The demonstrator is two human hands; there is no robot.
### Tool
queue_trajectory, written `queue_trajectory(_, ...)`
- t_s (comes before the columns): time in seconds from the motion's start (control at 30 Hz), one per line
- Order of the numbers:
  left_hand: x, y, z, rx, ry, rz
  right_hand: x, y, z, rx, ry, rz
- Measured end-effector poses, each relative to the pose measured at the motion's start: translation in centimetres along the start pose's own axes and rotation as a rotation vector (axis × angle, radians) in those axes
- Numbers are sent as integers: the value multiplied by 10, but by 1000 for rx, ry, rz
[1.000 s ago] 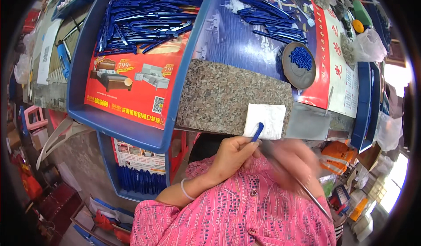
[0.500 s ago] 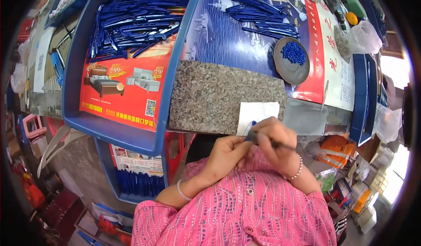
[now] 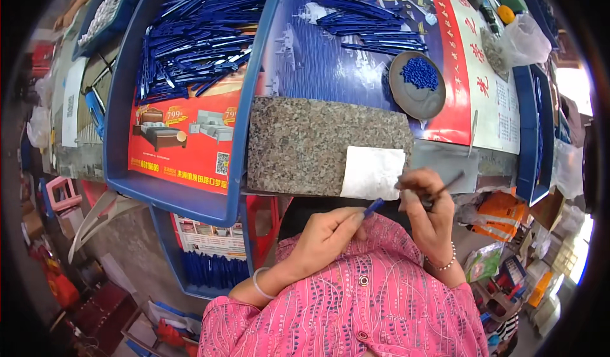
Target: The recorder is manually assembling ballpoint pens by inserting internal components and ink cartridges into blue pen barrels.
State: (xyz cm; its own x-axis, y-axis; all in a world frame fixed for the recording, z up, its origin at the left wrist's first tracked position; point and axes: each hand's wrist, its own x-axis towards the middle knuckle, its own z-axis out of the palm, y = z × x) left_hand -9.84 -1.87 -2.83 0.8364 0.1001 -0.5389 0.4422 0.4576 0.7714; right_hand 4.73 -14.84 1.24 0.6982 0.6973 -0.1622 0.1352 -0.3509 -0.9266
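My left hand point(image 3: 327, 237) is closed on a slim blue stick-like piece point(image 3: 373, 207), whose tip points up and to the right past the fingertips. To its right, my right hand point(image 3: 433, 220) pinches a thin dark rod-like tool point(image 3: 452, 180); its exact kind does not show. The two hands are apart, just in front of the table edge. Beyond them a folded white cloth or paper point(image 3: 373, 172) lies on a speckled stone slab point(image 3: 318, 142). Farther right, a round grey dish point(image 3: 406, 99) holds small blue beads point(image 3: 419, 73).
A blue tray point(image 3: 240, 147) at the left holds a heap of slim blue pieces point(image 3: 197, 36). More such pieces point(image 3: 368, 25) lie on the poster-covered table. Below the table edge, a lower blue bin point(image 3: 166, 255) contains more. A narrow blue tray point(image 3: 526, 134) stands at the right.
My right hand has moved right, away from my left hand, taking the dark tool with it. The blue piece in my left hand is now plainly exposed. The view has shifted slightly.
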Motion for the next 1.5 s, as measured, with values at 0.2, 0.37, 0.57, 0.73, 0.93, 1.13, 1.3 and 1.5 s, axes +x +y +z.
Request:
queue_trajectory(0.2,-6,29,13,169,-31,153,-2,-1,-8,321,-179,261)
queue_trajectory(0.37,-3,39,21,-57,-132,27,-1,2,-16,401,-172,311)
queue_trajectory(0.57,3,39,33,-209,-112,-67,-2,10,-20,578,-159,428)
queue_trajectory(0.73,17,41,35,-378,-170,-237,-1,12,-21,716,-147,481)
queue_trajectory(0.93,28,34,34,-810,-276,-412,4,14,-22,760,-138,455)
queue_trajectory(1.13,31,33,32,-951,-329,-449,5,16,-22,768,-151,450)
queue_trajectory(1.3,30,33,32,-930,-325,-439,5,14,-22,776,-153,443)
queue_trajectory(1.5,11,47,43,-146,-77,-40,3,12,-23,732,-161,433)
